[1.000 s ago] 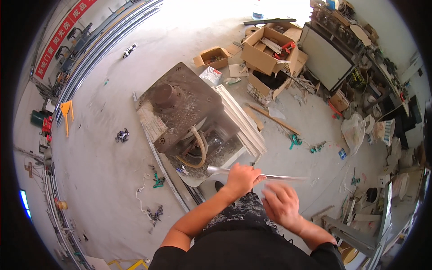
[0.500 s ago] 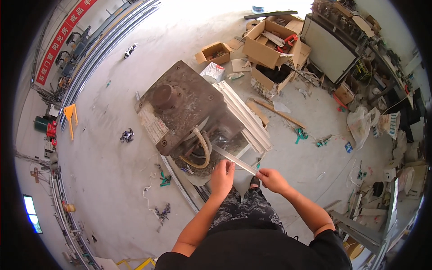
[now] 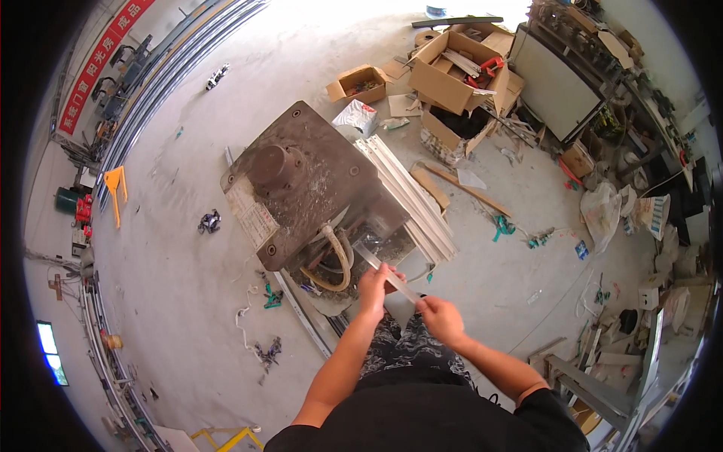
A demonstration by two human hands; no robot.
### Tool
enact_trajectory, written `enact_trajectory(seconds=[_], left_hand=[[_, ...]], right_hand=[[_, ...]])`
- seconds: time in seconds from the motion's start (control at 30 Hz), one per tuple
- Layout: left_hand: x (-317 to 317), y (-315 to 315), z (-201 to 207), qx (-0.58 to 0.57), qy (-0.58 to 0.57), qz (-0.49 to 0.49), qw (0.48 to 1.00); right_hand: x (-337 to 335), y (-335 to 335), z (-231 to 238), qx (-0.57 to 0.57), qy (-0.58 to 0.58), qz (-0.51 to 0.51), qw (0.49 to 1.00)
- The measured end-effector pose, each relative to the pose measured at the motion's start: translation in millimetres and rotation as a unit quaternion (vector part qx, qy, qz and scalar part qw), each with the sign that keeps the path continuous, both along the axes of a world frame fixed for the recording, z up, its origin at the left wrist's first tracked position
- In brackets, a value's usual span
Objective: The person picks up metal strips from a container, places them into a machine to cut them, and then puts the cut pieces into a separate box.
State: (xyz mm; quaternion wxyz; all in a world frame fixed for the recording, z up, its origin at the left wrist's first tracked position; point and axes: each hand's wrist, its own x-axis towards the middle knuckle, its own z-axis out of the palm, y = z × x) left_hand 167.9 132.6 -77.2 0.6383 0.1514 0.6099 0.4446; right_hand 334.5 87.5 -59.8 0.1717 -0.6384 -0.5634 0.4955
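In both our hands we have one narrow, pale strip, which slants away from us toward the left. Our left hand is nearly closed, its fingers curled about the strip part-way along; our right hand pinches it near the close end, thumb and fingers drawn together. Beyond our left hand the strip's far end reaches the opening in the near side of a heavy brown machine; we cannot tell whether it touches anything there. A pale, curved hose loops out of the machine just ahead and to the left of our left hand.

Ahead of our right hand and slightly leftward, beside the machine, lies a bundle of white strips. Farther ahead of that hand, on the grey floor, we see a large open cardboard box with a red tool in it. A wooden slat and a green scrap lie nearer, ahead and to the right. Well to the left of our left hand we find a dark crumpled clump and, farther out, a forked yellow piece.
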Motion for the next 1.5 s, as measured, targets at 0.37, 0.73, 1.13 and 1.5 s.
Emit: enact_trajectory(seconds=[0.37, 0.73, 1.13, 1.5], left_hand=[[-11.7, 7.5, -5.1, 0.011, -0.020, 0.058, 0.998], [-22.9, 6.5, -12.3, -0.006, -0.085, -0.038, 0.996], [-48.4, 16.4, -16.4, -0.065, -0.054, -0.204, 0.975], [9.3, -13.8, -7.6, -0.029, -0.069, 0.024, 0.997]], right_hand=[[-27.3, 13.0, -23.9, -0.068, 0.085, 0.018, 0.994], [-23.1, 13.4, -40.9, -0.122, 0.132, -0.010, 0.984], [-21.0, 10.9, -46.8, -0.141, 0.205, -0.029, 0.968], [-23.0, 14.6, -32.3, -0.134, 0.153, 0.013, 0.979]])
